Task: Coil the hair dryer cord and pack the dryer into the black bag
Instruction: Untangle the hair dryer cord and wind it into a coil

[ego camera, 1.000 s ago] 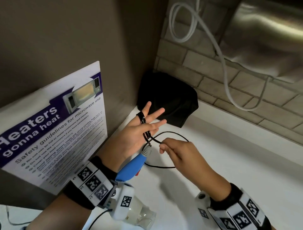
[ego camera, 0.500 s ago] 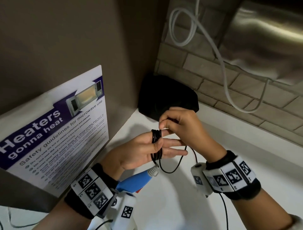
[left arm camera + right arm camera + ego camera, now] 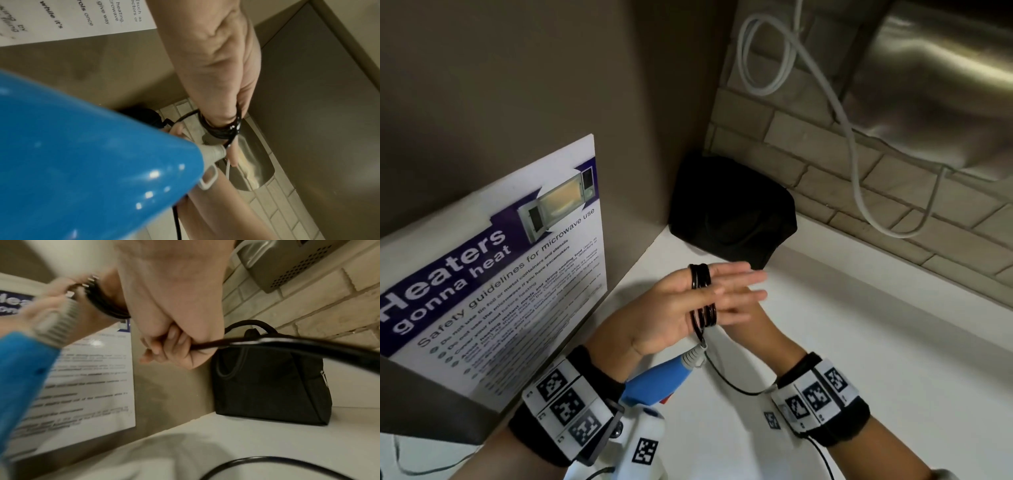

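Observation:
My left hand [image 3: 722, 294] is held out with straight fingers, and the black cord [image 3: 702, 294] is wound round them in several turns. The cord's end runs into the blue dryer handle [image 3: 657, 380], which hangs under my left wrist and fills the left wrist view [image 3: 82, 162]. My right hand [image 3: 170, 350] has its fingers curled and pinches the loose cord [image 3: 257, 342] just below the left hand. In the head view it [image 3: 753, 332] is mostly hidden behind the left hand. The black bag [image 3: 729, 212] stands in the corner of the white counter [image 3: 859, 342].
A microwave safety poster [image 3: 500, 274] leans on the left wall. A white cable [image 3: 852, 144] loops down the brick wall beside a steel appliance [image 3: 945, 85]. Slack cord [image 3: 267, 464] lies on the counter near my right wrist.
My right hand has swung from above the left fingers to beneath them, bringing the cord round. The coil on the left fingers has grown thicker.

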Demonstrator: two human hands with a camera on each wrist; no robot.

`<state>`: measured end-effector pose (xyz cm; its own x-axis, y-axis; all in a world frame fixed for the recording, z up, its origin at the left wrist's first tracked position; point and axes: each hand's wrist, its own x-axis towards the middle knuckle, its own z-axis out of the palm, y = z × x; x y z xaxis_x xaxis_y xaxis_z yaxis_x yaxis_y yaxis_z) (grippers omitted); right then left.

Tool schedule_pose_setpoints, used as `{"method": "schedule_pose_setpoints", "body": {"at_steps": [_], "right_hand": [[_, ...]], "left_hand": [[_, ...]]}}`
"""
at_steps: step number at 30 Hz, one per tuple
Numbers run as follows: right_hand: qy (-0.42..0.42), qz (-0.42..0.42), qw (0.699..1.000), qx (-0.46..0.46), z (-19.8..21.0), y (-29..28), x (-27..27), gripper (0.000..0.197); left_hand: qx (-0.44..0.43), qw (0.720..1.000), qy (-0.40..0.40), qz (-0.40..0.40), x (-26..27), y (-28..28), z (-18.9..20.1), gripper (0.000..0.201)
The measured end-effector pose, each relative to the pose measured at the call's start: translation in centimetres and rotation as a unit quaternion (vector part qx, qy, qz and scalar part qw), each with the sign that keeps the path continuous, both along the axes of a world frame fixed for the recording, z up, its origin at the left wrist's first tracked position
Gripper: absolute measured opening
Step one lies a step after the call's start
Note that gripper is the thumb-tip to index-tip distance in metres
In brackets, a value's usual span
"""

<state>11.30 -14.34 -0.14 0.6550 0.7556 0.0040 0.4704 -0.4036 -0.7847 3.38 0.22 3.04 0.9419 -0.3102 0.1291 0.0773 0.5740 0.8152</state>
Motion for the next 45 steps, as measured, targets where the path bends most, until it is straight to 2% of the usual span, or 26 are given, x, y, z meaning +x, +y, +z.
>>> {"method": "schedule_pose_setpoints", "body": {"at_steps": [1,3,6,9,14,21,26,28,30,35,38,41,43,45], "right_hand": [[-0.006,-0.008,1.000,-0.006,0.3,0.3,-0.7,0.052],[-0.060,0.010,0.998,-0.021,0.3,0.4,-1.5,0.044],[-0.141,0.034,0.988,-0.056,0.3,-0.9,-2.4,0.020],[-0.163,0.041,0.982,-0.088,1.0,-2.2,-3.1,0.016],[-0.184,0.041,0.973,-0.132,2.2,-3.5,-4.0,0.014],[-0.297,0.011,0.952,-0.075,5.8,-2.9,-3.0,0.025],[-0.327,-0.011,0.945,-0.009,8.2,-1.6,-1.2,0.004],[-0.335,-0.022,0.942,0.010,8.5,-0.9,-0.6,0.006],[-0.316,-0.024,0.948,0.025,8.3,-0.1,-0.4,0.009],[-0.186,-0.024,0.977,0.107,8.1,0.8,0.8,0.010],[-0.093,-0.015,0.988,0.123,7.7,1.0,1.5,0.012],[-0.047,-0.021,0.990,0.131,6.0,1.1,1.5,0.020],[0.004,-0.025,0.990,0.138,5.2,0.9,1.3,0.025],[0.088,-0.031,0.986,0.138,4.9,0.7,1.0,0.030]], "left_hand": [[-0.011,1.000,0.005,0.023,0.1,0.1,-0.2,0.044],[-0.029,0.997,0.022,0.063,0.4,0.2,-0.6,0.046],[-0.047,0.992,0.051,0.107,0.8,0.4,-1.2,0.051],[-0.049,0.986,0.076,0.143,1.2,0.6,-1.6,0.053],[-0.011,0.981,0.102,0.168,1.5,0.5,-1.8,0.044],[0.042,0.988,0.086,0.121,1.0,0.2,-1.2,0.045],[0.062,0.995,0.061,0.050,0.3,-0.1,0.0,0.031],[0.051,0.996,0.067,0.037,0.0,-0.3,-0.2,0.037],[0.033,0.996,0.073,0.024,-0.3,-0.5,-0.2,0.045],[0.017,0.998,0.044,-0.038,-1.0,-0.2,0.6,0.050],[0.012,0.998,0.038,-0.054,-1.2,-0.2,1.0,0.040],[-0.032,0.997,0.049,-0.055,-1.3,-0.5,1.7,0.029],[-0.056,0.995,0.062,-0.046,-1.1,-0.7,1.9,0.033],[-0.084,0.993,0.077,-0.041,-1.0,-1.0,1.8,0.039]]}}
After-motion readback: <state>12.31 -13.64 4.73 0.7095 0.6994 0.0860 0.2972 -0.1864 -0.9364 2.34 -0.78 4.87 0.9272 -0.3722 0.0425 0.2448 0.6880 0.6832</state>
